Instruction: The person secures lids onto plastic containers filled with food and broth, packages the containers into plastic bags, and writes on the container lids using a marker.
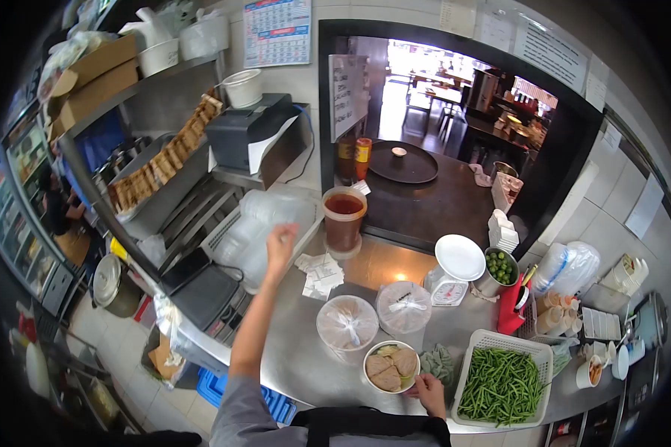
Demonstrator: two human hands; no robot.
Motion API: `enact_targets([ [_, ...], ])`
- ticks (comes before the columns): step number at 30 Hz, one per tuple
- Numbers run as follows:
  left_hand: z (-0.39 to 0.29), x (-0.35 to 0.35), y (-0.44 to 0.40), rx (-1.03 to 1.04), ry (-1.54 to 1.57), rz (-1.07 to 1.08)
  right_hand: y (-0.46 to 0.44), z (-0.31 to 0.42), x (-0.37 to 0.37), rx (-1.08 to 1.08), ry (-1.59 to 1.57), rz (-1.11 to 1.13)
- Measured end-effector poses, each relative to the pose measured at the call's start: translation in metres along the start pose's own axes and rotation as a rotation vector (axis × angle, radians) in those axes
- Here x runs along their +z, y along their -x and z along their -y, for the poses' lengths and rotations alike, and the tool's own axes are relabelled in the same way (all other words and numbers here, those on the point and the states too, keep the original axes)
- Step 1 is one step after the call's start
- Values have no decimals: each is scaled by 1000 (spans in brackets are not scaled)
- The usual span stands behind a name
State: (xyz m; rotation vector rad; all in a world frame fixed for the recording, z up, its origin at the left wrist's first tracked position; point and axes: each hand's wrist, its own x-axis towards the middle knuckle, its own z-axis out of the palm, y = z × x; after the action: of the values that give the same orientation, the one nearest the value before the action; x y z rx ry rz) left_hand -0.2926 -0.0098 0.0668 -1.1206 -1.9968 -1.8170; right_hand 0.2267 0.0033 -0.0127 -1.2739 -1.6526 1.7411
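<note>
My right hand (429, 393) grips the right rim of a round white bowl (391, 367) holding several pieces of pale meat. Its fingers are closed at the edge. My left hand (281, 243) is raised over a white basket (215, 240) of clear plastic lids or containers (255, 226). Motion smears its curled fingers, so whether they hold anything is unclear. Two round tubs, one on the left (347, 325) and one on the right (403, 307), stand behind the bowl, covered in knotted clear plastic. A green cloth (438, 363) lies beside my right hand.
A basket of green beans (503, 384) stands right of the bowl. Farther back are a kitchen scale (449, 279), a pot of green limes (500, 267), a tub of red-brown sauce (344, 223) and paper slips (321, 276). A round black tray (403, 162) lies at the serving window.
</note>
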Motion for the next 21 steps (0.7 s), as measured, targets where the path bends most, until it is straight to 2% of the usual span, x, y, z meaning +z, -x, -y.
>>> enact_targets([
  [2, 65, 12, -70, 69, -316, -147, 6, -3, -3, -70, 35, -69],
  [4, 135, 19, -120, 204, -760, -275, 19, 2, -4, -90, -6, -129],
  [5, 184, 18, -142, 284, -1159, -136, 27, 6, -3, -87, 16, -144],
  [6, 176, 16, -157, -78, -1210, 96, 35, 10, -3, -81, 38, -164],
  [9, 289, 27, -200, 135, -1068, -522, 53, 23, 0, -64, 55, -229],
  [11, 303, 24, -207, -13, -1120, -286, 63, 20, 3, -43, 65, -282],
  [13, 302, 20, -210, -3, -1274, -3, 68, 24, 8, -91, 131, -329],
  [14, 269, 20, -210, 128, -1408, 121, 69, 27, 9, -99, 188, -357],
  [15, 262, 17, -209, 396, -1596, 158, 69, 25, 9, -87, 200, -368],
  [17, 250, 7, -244, 907, -1420, -19, 70, 39, 11, -59, 238, -361],
  [18, 248, 18, -241, 195, -1021, 177, 68, 32, 11, -103, 243, -378],
  [19, 272, 29, -246, -453, -694, 45, 65, 27, 11, -151, 239, -385],
  [21, 274, 35, -249, -401, -793, 280, 69, 37, 11, -171, 279, -398],
])
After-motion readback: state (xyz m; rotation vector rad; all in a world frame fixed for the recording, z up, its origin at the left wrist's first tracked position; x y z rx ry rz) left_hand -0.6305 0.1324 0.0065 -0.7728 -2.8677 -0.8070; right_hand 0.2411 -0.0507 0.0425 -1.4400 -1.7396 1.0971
